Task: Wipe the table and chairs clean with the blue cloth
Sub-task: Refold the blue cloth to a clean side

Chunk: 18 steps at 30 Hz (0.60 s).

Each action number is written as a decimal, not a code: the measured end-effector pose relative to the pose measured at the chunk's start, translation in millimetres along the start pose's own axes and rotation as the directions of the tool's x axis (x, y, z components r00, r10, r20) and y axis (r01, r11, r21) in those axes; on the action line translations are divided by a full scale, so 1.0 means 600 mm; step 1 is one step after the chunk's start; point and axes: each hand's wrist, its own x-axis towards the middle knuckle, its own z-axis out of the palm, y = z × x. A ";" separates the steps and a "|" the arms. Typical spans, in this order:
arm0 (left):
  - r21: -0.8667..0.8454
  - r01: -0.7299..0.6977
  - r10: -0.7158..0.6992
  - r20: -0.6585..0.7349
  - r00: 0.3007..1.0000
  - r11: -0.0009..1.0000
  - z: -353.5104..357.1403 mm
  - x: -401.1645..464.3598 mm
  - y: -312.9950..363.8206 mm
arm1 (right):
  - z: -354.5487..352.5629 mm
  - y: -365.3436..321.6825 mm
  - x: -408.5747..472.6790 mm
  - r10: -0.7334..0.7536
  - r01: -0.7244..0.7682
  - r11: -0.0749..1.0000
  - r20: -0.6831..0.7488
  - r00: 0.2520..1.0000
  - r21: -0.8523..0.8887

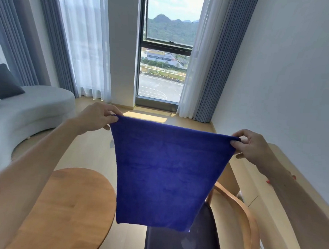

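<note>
The blue cloth (162,174) hangs spread out flat in the air in front of me. My left hand (98,116) pinches its upper left corner and my right hand (252,147) pinches its upper right corner. Below the cloth on the left stands a round wooden table (72,211). On the right, a wooden chair (248,215) with a curved back and a dark seat (200,241) is partly hidden by the cloth's lower edge.
A light grey sofa (30,111) with a dark cushion (1,81) stands at the left. A long wooden ledge (283,191) runs along the right wall. Ahead are a tall window (165,46) and curtains, with wooden floor between.
</note>
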 end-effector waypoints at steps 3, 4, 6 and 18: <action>-0.145 0.052 -0.047 0.041 0.998 0.988 0.000 -0.002 0.003 | -0.004 0.000 0.000 0.074 -0.078 0.991 0.039 0.997 0.113; -0.200 0.074 -0.064 0.055 0.996 0.977 0.000 -0.002 0.005 | -0.006 0.001 0.000 0.102 -0.110 0.981 0.063 0.993 0.157; -0.337 0.123 -0.104 0.076 0.992 0.933 0.003 -0.002 0.009 | -0.009 0.002 0.001 0.154 -0.185 0.946 0.132 0.979 0.266; -0.343 0.088 -0.016 0.207 0.978 0.935 -0.014 -0.007 0.013 | -0.022 0.000 -0.003 0.004 -0.042 0.972 0.163 0.987 0.230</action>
